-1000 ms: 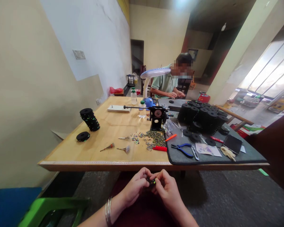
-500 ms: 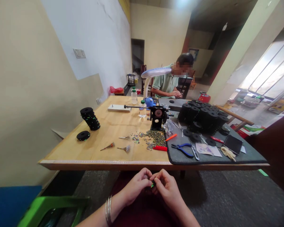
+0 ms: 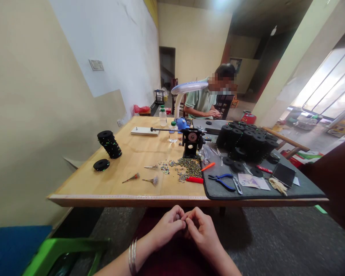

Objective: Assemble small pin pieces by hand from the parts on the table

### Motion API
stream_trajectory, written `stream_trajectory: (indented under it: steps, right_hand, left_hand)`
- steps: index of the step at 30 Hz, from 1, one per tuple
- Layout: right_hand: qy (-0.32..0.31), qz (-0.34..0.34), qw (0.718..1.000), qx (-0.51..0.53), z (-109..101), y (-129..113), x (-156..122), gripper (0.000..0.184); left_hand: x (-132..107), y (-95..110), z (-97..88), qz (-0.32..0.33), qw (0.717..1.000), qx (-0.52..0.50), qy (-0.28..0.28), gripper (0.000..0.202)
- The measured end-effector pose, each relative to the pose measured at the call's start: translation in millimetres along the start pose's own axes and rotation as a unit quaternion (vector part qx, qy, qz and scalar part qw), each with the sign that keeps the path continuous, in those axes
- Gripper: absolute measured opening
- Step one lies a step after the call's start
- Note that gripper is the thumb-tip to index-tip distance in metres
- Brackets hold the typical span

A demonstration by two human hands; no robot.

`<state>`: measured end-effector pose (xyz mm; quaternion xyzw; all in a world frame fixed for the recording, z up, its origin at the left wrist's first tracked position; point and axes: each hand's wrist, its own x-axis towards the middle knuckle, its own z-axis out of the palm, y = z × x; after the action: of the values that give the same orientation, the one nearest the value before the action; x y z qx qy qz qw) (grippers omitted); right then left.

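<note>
My left hand (image 3: 166, 227) and my right hand (image 3: 201, 228) meet fingertip to fingertip over my lap, just below the wooden table's front edge (image 3: 126, 198). Both are closed in a pinch around something small that the fingers hide. Silver bangles ring my left wrist. Nearest on the table lie a heap of small beads (image 3: 186, 168), a red-handled tool (image 3: 194, 179) and blue-handled pliers (image 3: 222, 181).
A black hand-crank winder (image 3: 191, 142) stands mid-table. Black spools are stacked at the left (image 3: 109, 144) and in a cluster on the grey mat (image 3: 248, 142). Another person (image 3: 204, 100) sits working at the far end beside a lamp (image 3: 186, 90). A green stool (image 3: 63, 251) is at my lower left.
My fingers have closed further over the small item. A green-and-dark speck seen between the fingertips earlier is now hidden. Both hands stay in the same place.
</note>
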<state>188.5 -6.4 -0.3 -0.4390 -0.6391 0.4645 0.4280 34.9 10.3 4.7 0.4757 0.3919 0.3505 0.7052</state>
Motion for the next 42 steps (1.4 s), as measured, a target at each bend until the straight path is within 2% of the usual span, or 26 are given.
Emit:
stream_trajectory:
  steps: [4,9,15,22,26,30,33,37,42]
  right_hand:
    - [0.005,-0.022,0.999,-0.032,-0.1,-2.6,-0.8,0.02]
    - [0.013,-0.003,1.0,-0.008,2.7,-4.1,-1.7,0.023]
    - [0.038,-0.007,0.999,-0.002,2.4,1.7,-2.5,0.025]
    - [0.087,0.036,0.995,0.021,-2.3,11.9,-2.6,0.027]
    - [0.118,-0.015,0.991,-0.067,-8.3,9.3,4.1,0.026]
    - [0.119,-0.065,0.976,-0.168,-10.7,7.3,19.6,0.016]
    - [0.098,-0.091,0.96,-0.246,-8.8,8.2,36.7,0.011]
    - [0.055,-0.102,0.923,-0.367,-4.6,8.8,60.6,0.013]
    - [0.015,-0.091,0.905,-0.414,0.8,0.7,88.2,0.012]
  left_hand:
    - [-0.2,0.3,-1.6,0.01,1.0,0.019,-0.004,0.013]
    - [-2.0,1.7,-1.4,0.026,0.999,0.021,0.015,0.013]
    - [-4.5,0.0,-0.1,0.0,0.999,-0.007,0.031,0.012]
    - [-6.4,3.6,0.1,0.004,0.998,-0.056,0.013,0.012]
    - [-6.4,2.7,-3.5,0.008,0.998,-0.063,0.018,0.014]
    - [-7.9,4.4,-9.9,0.008,0.996,-0.081,0.042,0.014]
    - [-12.7,9.2,-15.4,0.015,0.993,-0.095,0.061,0.014]
    - [-22.0,15.6,-22.3,0.022,0.99,-0.111,0.081,0.015]
    - [-27.5,15.0,-29.7,0.025,0.986,-0.137,0.095,0.019]
